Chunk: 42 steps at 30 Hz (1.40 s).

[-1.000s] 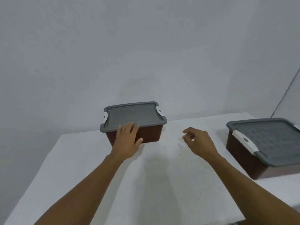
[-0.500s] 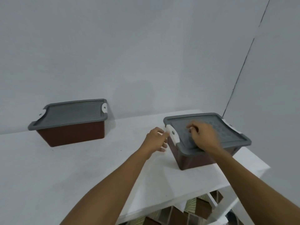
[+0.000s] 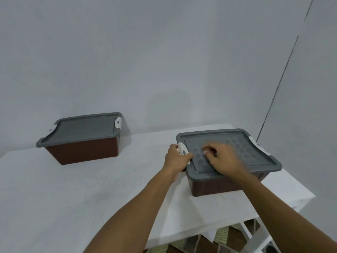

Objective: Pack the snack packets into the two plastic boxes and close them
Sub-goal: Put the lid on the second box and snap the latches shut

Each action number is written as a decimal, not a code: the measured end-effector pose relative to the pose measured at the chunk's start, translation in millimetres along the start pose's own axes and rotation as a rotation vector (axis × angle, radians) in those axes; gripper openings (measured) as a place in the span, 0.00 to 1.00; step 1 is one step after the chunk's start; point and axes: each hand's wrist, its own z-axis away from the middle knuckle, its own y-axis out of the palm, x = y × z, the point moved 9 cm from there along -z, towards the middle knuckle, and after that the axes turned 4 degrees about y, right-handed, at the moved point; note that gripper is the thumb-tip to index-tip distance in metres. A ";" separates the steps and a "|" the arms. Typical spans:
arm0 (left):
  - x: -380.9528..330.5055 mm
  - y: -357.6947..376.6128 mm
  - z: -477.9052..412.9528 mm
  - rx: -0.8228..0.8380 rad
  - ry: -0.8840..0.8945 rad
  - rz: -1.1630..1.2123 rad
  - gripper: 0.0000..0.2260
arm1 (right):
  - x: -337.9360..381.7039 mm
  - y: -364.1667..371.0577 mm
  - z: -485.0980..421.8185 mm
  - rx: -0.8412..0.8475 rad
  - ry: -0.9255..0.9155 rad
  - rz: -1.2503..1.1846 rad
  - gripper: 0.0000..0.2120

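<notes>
White plastic is under the fingers of the left hand (image 3: 176,159): they are curled around the white latch (image 3: 182,151) on the left short side of the near box (image 3: 218,185), with the thumb lying over the latch and the other fingers hidden behind it. The right hand (image 3: 224,159) rests on the grey lid (image 3: 242,143) of this same box, its fingers bent and drawn close together, tips touching the patterned surface; it looks a little blurred. This box has brown walls and its lid sits on it, with a second white latch (image 3: 259,147) on the far right side. It stands near the right end of the white table (image 3: 73,189). A second brown box (image 3: 83,152), also with a grey lid on top, stands well apart to the left, close to the grey wall (image 3: 164,52). No snack packets can be seen outside the boxes. Under the table edge, a patterned floor (image 3: 224,234) shows.
</notes>
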 end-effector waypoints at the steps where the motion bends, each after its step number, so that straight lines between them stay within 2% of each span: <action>1: 1.0 -11.6 -0.2 -0.017 0.003 -0.004 0.27 | 8.2 5.1 -0.8 0.038 -0.044 0.001 0.11; 4: 4.5 -59.3 2.5 -0.102 0.024 -0.048 0.33 | 20.2 16.8 -1.6 0.117 -0.146 0.177 0.14; 8: 6.8 -125.8 23.9 -0.185 0.065 -0.055 0.25 | 3.5 8.6 -6.9 0.087 -0.082 0.382 0.16; 10: 9.4 -156.4 37.8 -0.225 0.070 -0.051 0.23 | -1.7 12.5 -9.8 0.089 -0.042 0.394 0.16; 14: 12.2 -190.0 50.1 -0.277 0.080 -0.071 0.22 | 7.2 30.3 -10.7 0.115 -0.064 0.121 0.15; 18: 12.6 -198.0 54.1 -0.272 0.093 -0.155 0.22 | 14.2 33.5 -13.1 0.079 -0.056 0.012 0.11; 20: 8.8 -199.2 54.3 -0.290 0.121 -0.267 0.23 | 10.7 29.0 -11.3 0.030 -0.020 -0.061 0.12; 23: -5.0 -204.8 55.2 -0.344 0.206 -0.559 0.25 | 1.4 19.6 -7.2 -0.046 0.073 -0.191 0.15; 25: -16.7 -199.0 55.8 -0.297 0.309 -0.718 0.27 | -2.1 20.6 -0.7 0.005 0.095 -0.213 0.16; 26: -18.4 -190.6 55.8 -0.212 0.339 -0.781 0.29 | -1.8 23.2 3.3 0.058 0.091 -0.208 0.19; 28: -13.1 -169.8 58.3 -0.003 0.326 -0.872 0.41 | 0.3 28.7 14.7 0.169 0.068 -0.226 0.29; 30: -6.3 -162.0 61.9 0.095 0.285 -0.885 0.53 | 1.4 33.6 26.0 0.238 0.013 -0.240 0.36; 31: -3.5 -161.0 64.1 0.117 0.267 -0.875 0.56 | 0.1 34.0 31.2 0.260 -0.013 -0.226 0.38; 36: 10.7 -159.1 83.0 0.237 0.319 -0.904 0.56 | -3.6 34.1 43.4 0.309 -0.098 -0.155 0.53; 42: 10.5 -163.4 92.3 0.101 0.354 -0.874 0.56 | 1.2 32.5 41.9 0.247 -0.131 -0.201 0.47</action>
